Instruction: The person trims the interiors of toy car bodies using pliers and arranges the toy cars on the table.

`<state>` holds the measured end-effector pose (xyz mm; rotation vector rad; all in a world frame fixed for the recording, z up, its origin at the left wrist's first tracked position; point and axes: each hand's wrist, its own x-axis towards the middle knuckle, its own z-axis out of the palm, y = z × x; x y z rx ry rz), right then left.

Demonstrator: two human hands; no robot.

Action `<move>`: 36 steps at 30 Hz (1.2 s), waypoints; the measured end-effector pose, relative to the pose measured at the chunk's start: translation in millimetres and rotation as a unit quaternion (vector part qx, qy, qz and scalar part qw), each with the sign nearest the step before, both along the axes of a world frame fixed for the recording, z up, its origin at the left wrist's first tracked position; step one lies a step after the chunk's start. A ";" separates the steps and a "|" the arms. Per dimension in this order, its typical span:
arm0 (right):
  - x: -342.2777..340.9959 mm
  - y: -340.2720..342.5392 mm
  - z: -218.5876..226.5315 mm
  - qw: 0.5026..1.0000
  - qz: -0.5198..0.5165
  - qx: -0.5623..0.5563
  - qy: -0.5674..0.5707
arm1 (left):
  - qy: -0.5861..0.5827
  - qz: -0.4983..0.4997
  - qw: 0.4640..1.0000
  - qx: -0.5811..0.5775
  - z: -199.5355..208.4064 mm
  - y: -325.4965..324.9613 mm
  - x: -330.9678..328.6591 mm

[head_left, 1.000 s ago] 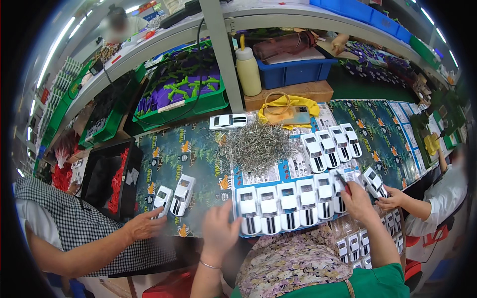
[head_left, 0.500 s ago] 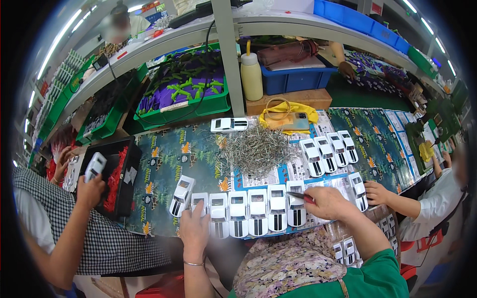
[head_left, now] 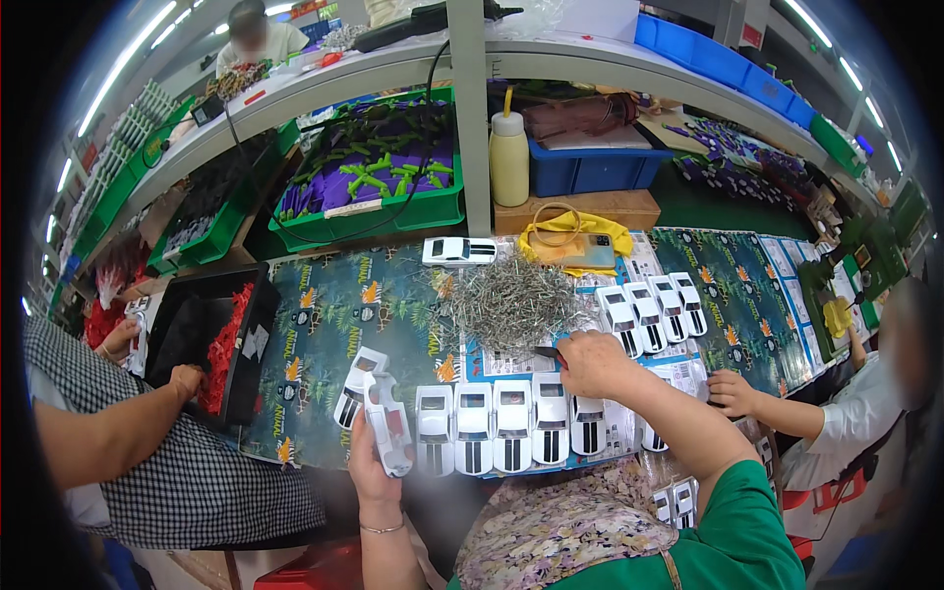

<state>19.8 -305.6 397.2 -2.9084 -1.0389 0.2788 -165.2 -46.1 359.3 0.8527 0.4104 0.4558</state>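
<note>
My left hand (head_left: 368,474) grips a white toy car body (head_left: 389,425), tipped up so its hollow underside shows. Behind it another white toy car (head_left: 351,401) lies at a slant. To its right, several white toy cars (head_left: 511,421) with black stripes stand side by side along the front edge. My right hand (head_left: 602,366) is closed on a slim, dark, pointed tool (head_left: 547,352), perhaps tweezers; the fingers hide most of it. The tool's tip is at the near edge of a heap of thin silvery metal pins (head_left: 513,303). My right forearm covers part of the row.
Another white car (head_left: 459,252) lies behind the heap, and several more (head_left: 653,313) stand to its right. A phone (head_left: 588,258) rests on a yellow cloth (head_left: 623,239). Co-workers' hands are at a black bin (head_left: 258,354) on the left and at the table's right (head_left: 733,393).
My left hand has lifted a car body from the row's left end and turned it over. My right hand has moved with the tool from a car up and left to the pin heap.
</note>
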 end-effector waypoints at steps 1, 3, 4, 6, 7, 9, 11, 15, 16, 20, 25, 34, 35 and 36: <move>2.6 0.5 -2.5 1.000 -0.009 0.015 0.016 | -0.001 0.000 1.000 -0.001 -2.8 -2.6 0.7; 4.5 -2.6 -0.2 0.999 -0.011 0.019 0.041 | -0.033 -0.021 0.999 -0.036 -5.3 -10.6 3.3; 5.3 -4.6 2.0 0.997 -0.013 0.025 0.066 | -0.088 -0.099 0.991 -0.024 -8.0 -9.2 0.0; 5.8 -13.6 10.1 0.995 -0.031 0.051 0.085 | -0.082 -0.091 0.992 -0.039 -3.6 -18.3 3.5; 7.4 -19.4 12.2 0.990 -0.049 0.079 0.103 | -0.076 -0.083 0.992 -0.054 -2.0 -23.7 5.2; 10.9 -27.7 16.1 0.985 -0.054 0.121 0.112 | -0.067 -0.077 0.993 -0.060 -6.2 -31.5 11.3; 8.5 -30.8 28.3 0.953 -0.121 0.197 0.196 | -0.124 -0.140 0.981 -0.043 -2.0 -39.1 22.7; -21.9 -28.3 29.9 0.926 -0.075 0.284 0.236 | -0.101 -0.135 0.985 -0.020 14.7 -78.5 32.7; -28.9 -26.1 27.0 0.912 -0.079 0.301 0.267 | -0.148 -0.147 0.978 -0.009 10.8 -87.4 37.7; -55.1 -20.8 16.9 0.899 -0.049 0.313 0.303 | -0.136 -0.199 0.968 0.070 -2.0 -102.2 41.3; -67.6 -30.1 14.3 0.875 -0.031 0.345 0.338 | -0.148 -0.177 0.973 0.030 -1.4 -97.6 38.6; -78.1 -36.9 10.5 0.845 -0.031 0.376 0.379 | -0.155 -0.141 0.977 -0.024 0.0 -94.9 32.8; -79.2 -37.1 10.3 0.844 -0.031 0.377 0.380 | -0.168 -0.159 0.973 -0.029 -1.1 -94.3 32.4; -80.1 -37.3 9.9 0.842 -0.028 0.384 0.378 | -0.181 -0.176 0.967 -0.034 -1.7 -93.9 31.8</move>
